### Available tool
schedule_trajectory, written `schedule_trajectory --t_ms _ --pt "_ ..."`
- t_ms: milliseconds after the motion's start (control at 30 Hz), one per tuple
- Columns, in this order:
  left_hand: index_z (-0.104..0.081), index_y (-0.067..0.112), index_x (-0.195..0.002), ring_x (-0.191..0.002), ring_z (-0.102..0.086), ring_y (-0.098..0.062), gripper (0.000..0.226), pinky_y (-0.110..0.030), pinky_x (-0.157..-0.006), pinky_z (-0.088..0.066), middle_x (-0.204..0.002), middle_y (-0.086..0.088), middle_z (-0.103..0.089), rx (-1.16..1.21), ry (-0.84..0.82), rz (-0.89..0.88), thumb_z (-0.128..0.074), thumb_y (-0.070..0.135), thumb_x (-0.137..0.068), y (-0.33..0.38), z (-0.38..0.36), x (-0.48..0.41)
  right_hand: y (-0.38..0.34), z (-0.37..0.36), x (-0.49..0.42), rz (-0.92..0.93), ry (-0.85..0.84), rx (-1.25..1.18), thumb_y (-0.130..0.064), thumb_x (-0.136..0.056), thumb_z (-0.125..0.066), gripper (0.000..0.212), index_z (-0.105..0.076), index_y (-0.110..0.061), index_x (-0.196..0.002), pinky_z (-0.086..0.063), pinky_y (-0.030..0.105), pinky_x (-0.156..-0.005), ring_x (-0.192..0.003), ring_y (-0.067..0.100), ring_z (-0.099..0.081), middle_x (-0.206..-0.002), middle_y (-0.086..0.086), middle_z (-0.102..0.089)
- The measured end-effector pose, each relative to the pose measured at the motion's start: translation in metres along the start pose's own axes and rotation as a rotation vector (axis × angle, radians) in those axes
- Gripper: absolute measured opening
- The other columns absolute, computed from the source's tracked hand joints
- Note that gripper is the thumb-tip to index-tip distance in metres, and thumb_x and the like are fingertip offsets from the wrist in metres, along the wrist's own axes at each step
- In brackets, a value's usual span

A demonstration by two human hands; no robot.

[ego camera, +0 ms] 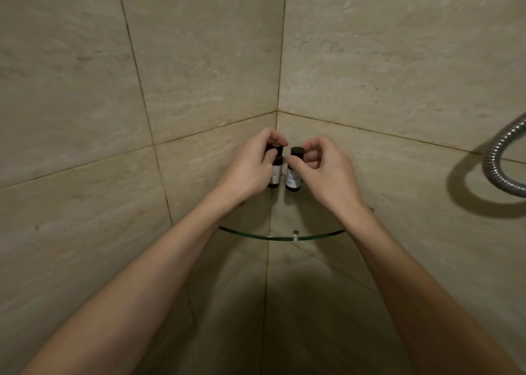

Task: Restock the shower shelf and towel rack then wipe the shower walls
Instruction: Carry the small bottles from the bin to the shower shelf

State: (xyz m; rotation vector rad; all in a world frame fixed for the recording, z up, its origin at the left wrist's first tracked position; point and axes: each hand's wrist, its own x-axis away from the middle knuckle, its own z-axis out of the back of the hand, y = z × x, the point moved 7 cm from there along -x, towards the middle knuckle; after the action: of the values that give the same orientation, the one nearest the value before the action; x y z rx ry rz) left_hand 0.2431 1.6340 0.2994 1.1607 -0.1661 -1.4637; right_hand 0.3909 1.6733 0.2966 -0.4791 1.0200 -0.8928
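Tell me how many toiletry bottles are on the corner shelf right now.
2. The left bottle is in the left hand, the right bottle in the right hand, both upright at the back of the glass shelf. The hands could hide more.

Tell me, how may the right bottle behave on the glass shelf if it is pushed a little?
The right bottle is tall and narrow, so it probably tips easily. The shelf is smooth glass, so it may also slide. If it falls, its round body would likely roll toward the open front edge.

Dim, warm light, seemingly from above; soft focus, edges bowed, hose [501,158] casting shadow.
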Motion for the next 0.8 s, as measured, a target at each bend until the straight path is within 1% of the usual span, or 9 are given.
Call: schedule_trajectory --t_ms 133,200,300,367,467,533,600,700,800 --pt "-0.051 0.028 -0.109 -0.111 -0.059 -0.014 0.026 -0.034 -0.096 -0.049 -0.114 0.004 -0.062 -0.029 -0.075 0.001 -0.046 0.004 -0.1 0.002 0.001 0.005 0.0 0.0 -0.001 0.008 -0.031 0.033 -0.04 -0.088 -0.072 0.029 -0.059 -0.023 -0.107 -0.05 0.019 -0.066 -0.071 0.0 -0.06 -0.086 -0.012 -0.063" --pt "-0.046 0.027 -0.113 -0.109 -0.058 -0.014 0.026 -0.032 -0.092 -0.048 -0.114 0.005 -0.059 -0.081 -0.118 -0.031 -0.048 0.005 -0.099 0.006 0.001 0.01 0.0 0.001 -0.002 0.003 -0.045 0.034 -0.037 -0.091 -0.069 0.027 -0.061 -0.021 -0.11 -0.048 0.02 -0.065 -0.07 0.0 -0.06 -0.086 -0.011 -0.065" --pt "-0.038 0.026 -0.119 -0.096 -0.062 -0.011 0.032 -0.034 -0.084 -0.052 -0.107 0.006 -0.061 -0.121 -0.148 -0.034 -0.055 0.009 -0.098 0.007 0.002 0.017 0.0 0.002 -0.002 -0.004 -0.065 0.053 -0.033 -0.089 -0.07 0.029 -0.063 -0.019 -0.113 -0.049 0.02 -0.066 -0.069 0.0 -0.06 -0.086 -0.012 -0.066" --pt "-0.034 0.025 -0.123 -0.09 -0.064 -0.008 0.039 -0.034 -0.08 -0.054 -0.103 0.007 -0.062 -0.127 -0.155 -0.018 -0.06 0.011 -0.096 0.006 0.001 0.019 0.0 0.002 0.0 0.003 -0.088 0.086 -0.032 -0.086 -0.073 0.034 -0.063 -0.019 -0.117 -0.055 0.024 -0.072 -0.072 0.001 -0.062 -0.086 -0.012 -0.066" --pt "-0.03 0.021 -0.133 -0.095 -0.064 -0.015 0.054 -0.031 -0.078 -0.052 -0.116 0.0 -0.063 -0.221 -0.134 0.012 -0.065 0.014 -0.094 0.006 0.0 0.021 0.0 -0.003 0.005 0.013 -0.133 0.187 -0.032 -0.084 -0.076 0.041 -0.063 -0.02 -0.121 -0.059 0.036 -0.08 -0.08 0.006 -0.066 -0.087 -0.011 -0.068" --pt "-0.028 0.018 -0.137 -0.091 -0.064 -0.018 0.058 -0.03 -0.072 -0.049 -0.114 -0.003 -0.065 -0.311 -0.09 0.0 -0.066 0.015 -0.093 0.008 0.0 0.023 -0.002 -0.007 0.008 0.032 -0.15 0.271 -0.032 -0.084 -0.077 0.042 -0.063 -0.02 -0.122 -0.058 0.04 -0.081 -0.085 0.011 -0.067 -0.089 -0.009 -0.069" --pt "-0.029 0.015 -0.136 -0.092 -0.069 -0.026 0.057 -0.034 -0.071 -0.052 -0.112 -0.008 -0.068 -0.363 -0.06 -0.03 -0.066 0.014 -0.093 0.009 -0.002 0.025 -0.004 -0.008 0.011 0.052 -0.141 0.337 -0.032 -0.084 -0.077 0.042 -0.063 -0.019 -0.122 -0.058 0.039 -0.081 -0.089 0.014 -0.066 -0.095 -0.005 -0.07" --pt "-0.036 0.012 -0.127 -0.093 -0.071 -0.03 0.049 -0.032 -0.068 -0.049 -0.109 -0.01 -0.07 -0.402 -0.035 -0.024 -0.069 0.015 -0.091 0.009 -0.003 0.024 -0.004 -0.009 0.013 0.07 -0.129 0.353 -0.028 -0.086 -0.077 0.04 -0.063 -0.017 -0.122 -0.055 0.032 -0.077 -0.091 0.015 -0.066 -0.102 -0.001 -0.07" --pt "-0.04 0.011 -0.123 -0.101 -0.069 -0.036 0.048 -0.039 -0.078 -0.054 -0.113 -0.014 -0.07 -0.422 -0.023 0.025 -0.073 0.018 -0.088 0.008 -0.004 0.019 0.0 -0.011 0.01 0.049 -0.122 0.398 -0.032 -0.086 -0.076 0.037 -0.063 -0.019 -0.117 -0.055 0.034 -0.073 -0.09 0.018 -0.066 -0.098 -0.001 -0.069"
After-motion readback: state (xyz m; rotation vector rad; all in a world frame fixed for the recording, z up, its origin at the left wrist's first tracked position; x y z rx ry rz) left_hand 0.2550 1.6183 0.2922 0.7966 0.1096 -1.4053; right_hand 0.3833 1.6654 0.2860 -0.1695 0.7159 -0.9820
